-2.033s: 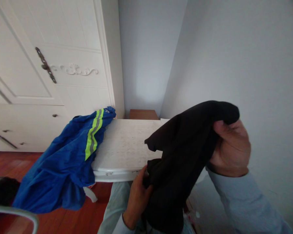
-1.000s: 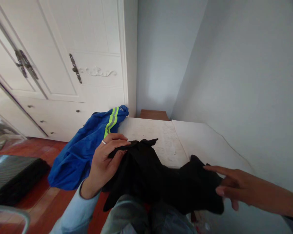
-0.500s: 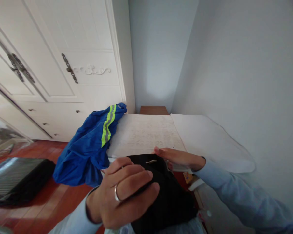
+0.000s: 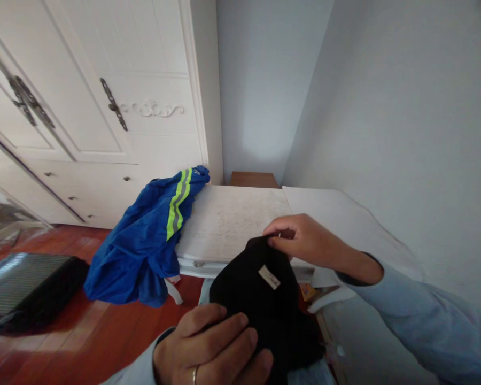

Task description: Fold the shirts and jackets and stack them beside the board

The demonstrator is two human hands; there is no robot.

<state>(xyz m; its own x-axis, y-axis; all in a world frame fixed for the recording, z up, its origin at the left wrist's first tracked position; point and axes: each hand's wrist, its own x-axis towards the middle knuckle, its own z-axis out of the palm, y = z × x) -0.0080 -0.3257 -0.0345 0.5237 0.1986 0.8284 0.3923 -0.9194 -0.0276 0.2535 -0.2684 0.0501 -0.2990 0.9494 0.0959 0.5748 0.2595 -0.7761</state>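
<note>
A black garment (image 4: 260, 310) with a small white label (image 4: 269, 277) is held up in front of me; its exact kind does not show. My right hand (image 4: 308, 243) pinches its top edge between thumb and fingers. My left hand (image 4: 216, 347), with a ring on one finger, is curled against the lower left of the cloth, its thumb hidden. Beyond the cloth stands a white-topped table (image 4: 232, 214). Over the table's left end hangs a blue garment (image 4: 140, 246) with a yellow-green and grey reflective stripe.
A white wardrobe (image 4: 152, 64) with dark handles fills the left back. Grey walls (image 4: 404, 107) close off the right. On the red wooden floor (image 4: 100, 331) at left lies a black, ribbed object (image 4: 28, 289). A brown wooden piece (image 4: 253, 179) shows behind the table.
My right hand has risen and now pinches the black garment's top edge, lifting it so the label faces me. My left hand has moved lower.
</note>
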